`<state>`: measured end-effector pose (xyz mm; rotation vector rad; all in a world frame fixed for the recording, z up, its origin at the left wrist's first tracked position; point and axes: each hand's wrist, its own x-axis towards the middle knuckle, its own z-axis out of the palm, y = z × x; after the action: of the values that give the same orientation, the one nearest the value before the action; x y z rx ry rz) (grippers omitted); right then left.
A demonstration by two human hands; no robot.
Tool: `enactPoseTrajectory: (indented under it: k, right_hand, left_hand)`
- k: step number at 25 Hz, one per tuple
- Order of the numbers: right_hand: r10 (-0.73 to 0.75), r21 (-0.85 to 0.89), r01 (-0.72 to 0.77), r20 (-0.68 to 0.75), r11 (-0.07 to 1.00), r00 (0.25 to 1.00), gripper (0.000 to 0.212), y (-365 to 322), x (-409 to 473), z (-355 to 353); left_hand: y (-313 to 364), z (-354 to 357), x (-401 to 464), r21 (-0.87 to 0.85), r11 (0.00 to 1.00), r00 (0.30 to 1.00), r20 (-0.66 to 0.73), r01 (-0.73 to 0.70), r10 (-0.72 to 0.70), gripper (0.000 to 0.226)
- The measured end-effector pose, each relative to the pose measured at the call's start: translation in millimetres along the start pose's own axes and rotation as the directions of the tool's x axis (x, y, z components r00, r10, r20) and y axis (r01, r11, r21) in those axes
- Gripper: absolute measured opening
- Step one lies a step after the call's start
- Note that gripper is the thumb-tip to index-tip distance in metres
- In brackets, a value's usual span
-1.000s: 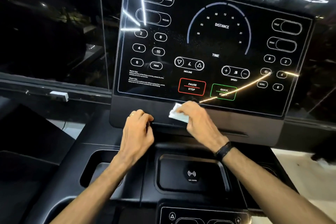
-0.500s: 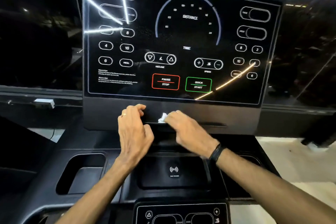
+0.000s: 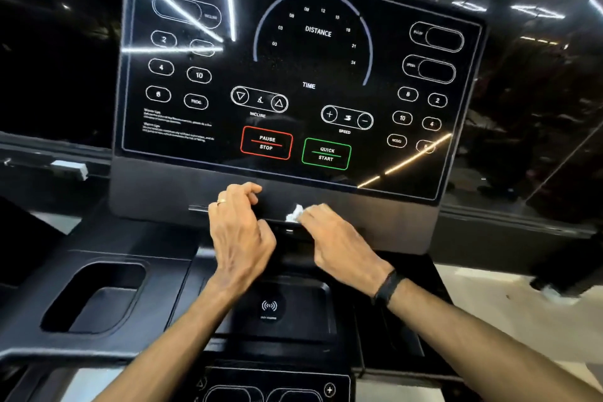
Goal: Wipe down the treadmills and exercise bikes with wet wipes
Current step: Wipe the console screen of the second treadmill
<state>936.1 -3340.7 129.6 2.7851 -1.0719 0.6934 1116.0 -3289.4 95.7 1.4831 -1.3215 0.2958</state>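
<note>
A black treadmill console (image 3: 293,75) with a glossy touch panel fills the upper view. Below the panel runs a matte grey strip with a narrow ledge. My right hand (image 3: 339,245) pinches a small crumpled white wet wipe (image 3: 293,214) and presses it on that ledge, just under the QUICK START button. Only a tip of the wipe shows past my fingertips. My left hand (image 3: 239,232), with a ring, rests on the ledge to the left of the wipe, fingers curled, holding nothing visible.
A phone tray with a wireless-charge mark (image 3: 269,307) lies under my wrists. A cup holder recess (image 3: 94,297) sits at lower left. A second control strip (image 3: 277,388) is at the bottom edge. Dark glass wall behind; pale floor (image 3: 509,297) at right.
My right hand has drawn the wipe down from the panel's lower edge onto the ledge and bunched it up. My left hand has stayed on the ledge. The camera shifted.
</note>
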Motion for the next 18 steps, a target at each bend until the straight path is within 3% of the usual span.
enactPoseTrajectory:
  k: [4, 7, 10, 13, 16, 18]
  right_hand:
    - [0.193, 0.031, -0.191, -0.123, 0.981, 0.974, 0.05, 7, -8, -5]
    - [0.039, -0.088, -0.044, -0.059, 0.995, 0.998, 0.052, 13, -19, -4]
    - [0.352, 0.06, -0.347, -0.182, 0.936, 0.918, 0.044, 17, -14, -9]
    - [0.209, -0.025, -0.214, -0.117, 0.977, 0.971, 0.035, 16, -34, -6]
    - [0.37, 0.07, -0.365, -0.245, 0.928, 0.896, 0.023, 19, -41, -9]
    - [0.298, -0.012, -0.308, -0.219, 0.951, 0.929, 0.024, 23, -51, -8]
  left_hand:
    - [0, -1, 1, 0.009, 1.0, 0.998, 0.058, -0.016, 0.015, 0.044]
    - [-2, 2, 4, 0.005, 0.987, 0.973, 0.166, -0.162, 0.159, 0.025]
    - [-1, 12, 12, -0.044, 0.983, 0.959, 0.216, -0.176, 0.182, 0.02]
    - [4, 15, 9, -0.11, 0.971, 0.938, 0.258, -0.211, 0.232, 0.02]
    - [-1, 18, 4, -0.14, 0.967, 0.927, 0.284, -0.213, 0.245, 0.017]
    - [-2, 21, 1, -0.156, 0.963, 0.926, 0.278, -0.219, 0.256, 0.016]
